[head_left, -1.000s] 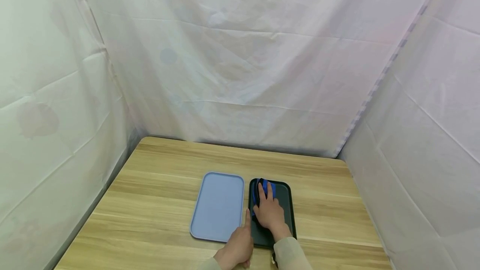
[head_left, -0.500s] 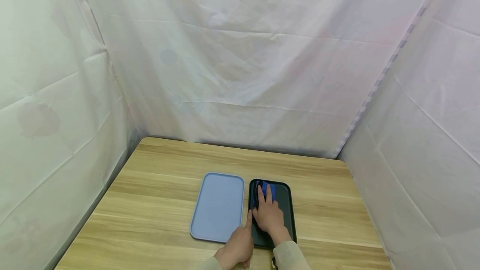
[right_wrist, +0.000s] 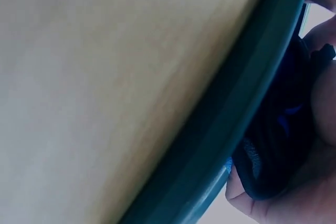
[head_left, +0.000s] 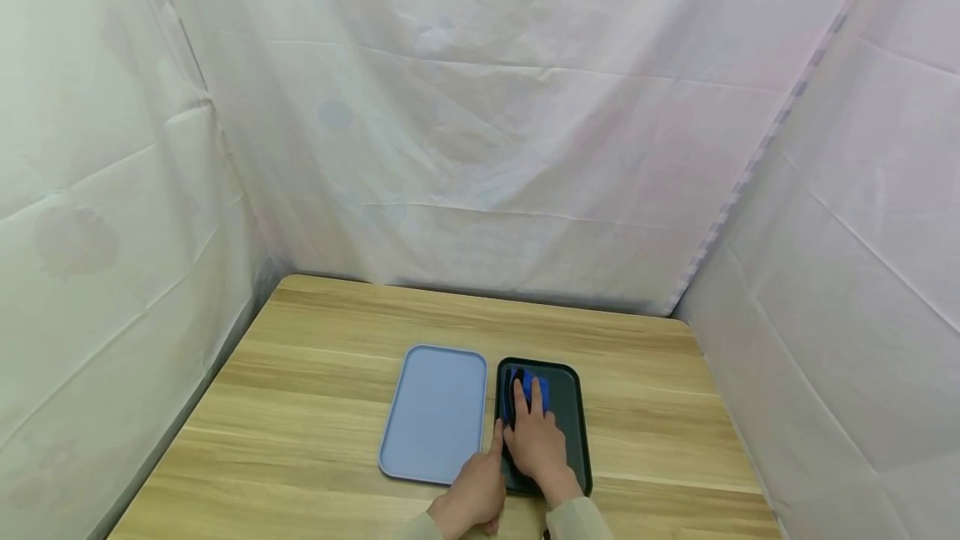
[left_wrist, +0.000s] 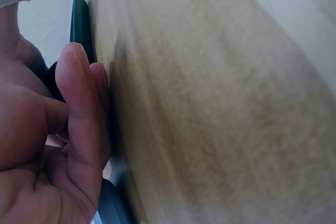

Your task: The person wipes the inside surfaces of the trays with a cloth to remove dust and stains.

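My right hand (head_left: 538,444) lies over a blue-and-black thing (head_left: 545,394) inside the dark green tray (head_left: 572,432). Two of its fingers reach straight forward over the thing, while the others bend round it. In the right wrist view, a black looped part (right_wrist: 268,177) shows between that hand and the tray's rim (right_wrist: 226,108); its exact kind is unclear. My left hand (head_left: 480,486) stands at the tray's left side, its index finger stretched along the rim and the other fingers folded lower down. That hand holds nothing visible.
A light blue tray (head_left: 435,415) lies just left of the green one, a narrow gap between them. Both rest on a wooden table (head_left: 300,407). White cloth walls (head_left: 480,123) enclose the table at the back and sides.
My right hand has slid a short way toward me with the blue-and-black thing, which sits lower in the green tray. The left hand stays nearly in place, its index finger at the rim.
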The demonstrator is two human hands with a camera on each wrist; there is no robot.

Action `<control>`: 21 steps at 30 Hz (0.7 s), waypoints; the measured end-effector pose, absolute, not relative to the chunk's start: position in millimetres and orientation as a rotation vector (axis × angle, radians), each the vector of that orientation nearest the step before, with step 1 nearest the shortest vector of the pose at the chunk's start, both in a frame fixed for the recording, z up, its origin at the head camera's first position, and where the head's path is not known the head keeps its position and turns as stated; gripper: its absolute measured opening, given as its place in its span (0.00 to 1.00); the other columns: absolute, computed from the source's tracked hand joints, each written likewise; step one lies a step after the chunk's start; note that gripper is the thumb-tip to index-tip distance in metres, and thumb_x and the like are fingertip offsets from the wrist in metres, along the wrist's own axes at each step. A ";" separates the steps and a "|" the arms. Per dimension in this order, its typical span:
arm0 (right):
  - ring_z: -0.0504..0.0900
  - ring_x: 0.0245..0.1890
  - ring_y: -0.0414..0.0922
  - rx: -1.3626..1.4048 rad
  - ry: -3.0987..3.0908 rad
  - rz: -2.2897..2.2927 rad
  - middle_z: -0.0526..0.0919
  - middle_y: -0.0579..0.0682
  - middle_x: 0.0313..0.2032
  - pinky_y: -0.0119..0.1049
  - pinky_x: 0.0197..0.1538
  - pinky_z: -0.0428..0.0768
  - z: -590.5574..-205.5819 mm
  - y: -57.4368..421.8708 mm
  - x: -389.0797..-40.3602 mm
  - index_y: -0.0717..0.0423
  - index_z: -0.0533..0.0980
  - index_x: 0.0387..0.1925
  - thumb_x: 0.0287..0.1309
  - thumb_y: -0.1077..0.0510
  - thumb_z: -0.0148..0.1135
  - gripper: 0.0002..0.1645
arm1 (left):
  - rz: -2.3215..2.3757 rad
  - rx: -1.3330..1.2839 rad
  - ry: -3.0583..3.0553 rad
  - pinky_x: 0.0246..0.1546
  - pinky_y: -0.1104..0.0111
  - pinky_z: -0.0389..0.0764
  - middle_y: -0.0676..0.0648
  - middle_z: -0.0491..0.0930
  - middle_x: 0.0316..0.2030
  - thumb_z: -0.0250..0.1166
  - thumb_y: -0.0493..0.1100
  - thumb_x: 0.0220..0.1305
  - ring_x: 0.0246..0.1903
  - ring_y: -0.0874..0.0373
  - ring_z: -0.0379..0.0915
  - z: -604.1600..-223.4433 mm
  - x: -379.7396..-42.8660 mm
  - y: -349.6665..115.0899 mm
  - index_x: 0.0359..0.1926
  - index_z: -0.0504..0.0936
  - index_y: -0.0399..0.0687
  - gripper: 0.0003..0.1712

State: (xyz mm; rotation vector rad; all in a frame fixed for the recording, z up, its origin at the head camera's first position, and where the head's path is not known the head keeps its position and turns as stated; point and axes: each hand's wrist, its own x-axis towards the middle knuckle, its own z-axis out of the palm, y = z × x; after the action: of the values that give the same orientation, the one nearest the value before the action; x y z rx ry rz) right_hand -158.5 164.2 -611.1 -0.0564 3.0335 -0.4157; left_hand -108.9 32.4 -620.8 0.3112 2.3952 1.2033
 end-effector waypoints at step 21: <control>0.81 0.46 0.63 0.011 3.030 -0.426 0.52 0.63 0.81 0.53 0.27 0.81 -615.2 162.0 -144.5 0.46 0.56 0.82 0.67 0.43 0.66 0.49 | 1.230 0.357 2.419 0.06 0.72 0.71 0.52 0.73 0.11 0.57 0.27 0.69 0.03 0.68 0.65 -620.9 -106.5 31.7 0.82 0.44 0.35 0.47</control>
State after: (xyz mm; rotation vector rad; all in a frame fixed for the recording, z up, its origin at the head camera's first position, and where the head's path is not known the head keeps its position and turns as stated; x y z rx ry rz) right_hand -144.5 162.0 -615.2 0.0113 3.0298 -0.4257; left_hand -106.5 31.7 -620.9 0.3574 2.4190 1.2304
